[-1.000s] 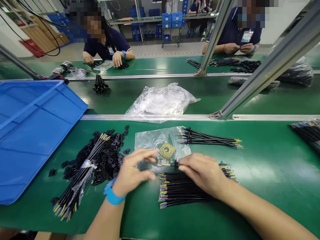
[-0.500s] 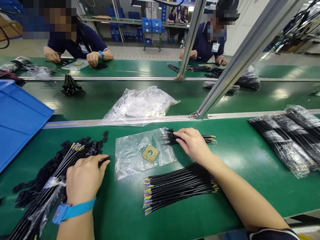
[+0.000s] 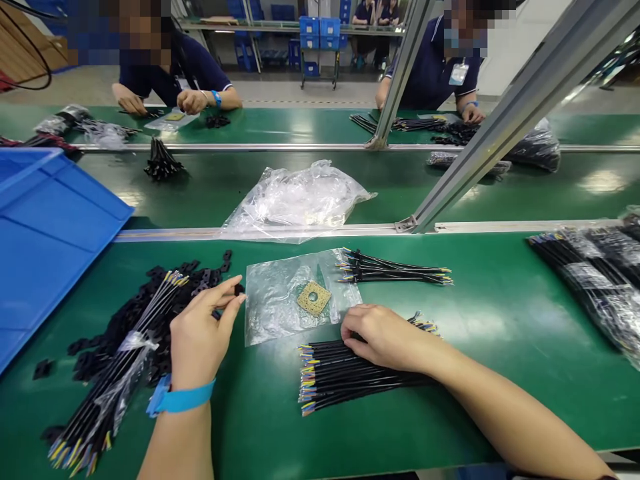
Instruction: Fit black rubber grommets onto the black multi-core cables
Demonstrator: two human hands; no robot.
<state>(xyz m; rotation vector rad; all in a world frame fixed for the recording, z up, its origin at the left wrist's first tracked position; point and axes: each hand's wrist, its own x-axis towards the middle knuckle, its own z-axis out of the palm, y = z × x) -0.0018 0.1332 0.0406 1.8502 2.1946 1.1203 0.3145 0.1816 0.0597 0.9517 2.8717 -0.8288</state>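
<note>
My left hand (image 3: 203, 333), with a blue wrist strap, pinches a small black plastic clip (image 3: 239, 289) between thumb and fingertips. Beside it lie a heap of similar black clips (image 3: 120, 313) and a tied bundle of black cables (image 3: 120, 367). My right hand (image 3: 383, 337) is over a row of short black cables (image 3: 345, 377) with coloured wire ends, its fingers curled down at the row's far edge. Whether a cable is in them is hidden. Beyond that hand, a few cables (image 3: 400, 270) with black clips near their left ends lie at the edge of a clear bag (image 3: 270, 307).
A yellowish perforated square piece (image 3: 314, 298) lies on the clear bag. At left stands a blue bin (image 3: 55, 233). Wrapped cable bundles (image 3: 590, 280) lie at right. Behind the metal rail (image 3: 300, 231) is a crumpled plastic bag (image 3: 300, 200); a slanted post (image 3: 480, 140) rises there. Two people work opposite.
My right hand has left the clipped cables and come down toward me onto the cable row. My left hand has lifted and shifted right with the clip. The view has turned slightly left.
</note>
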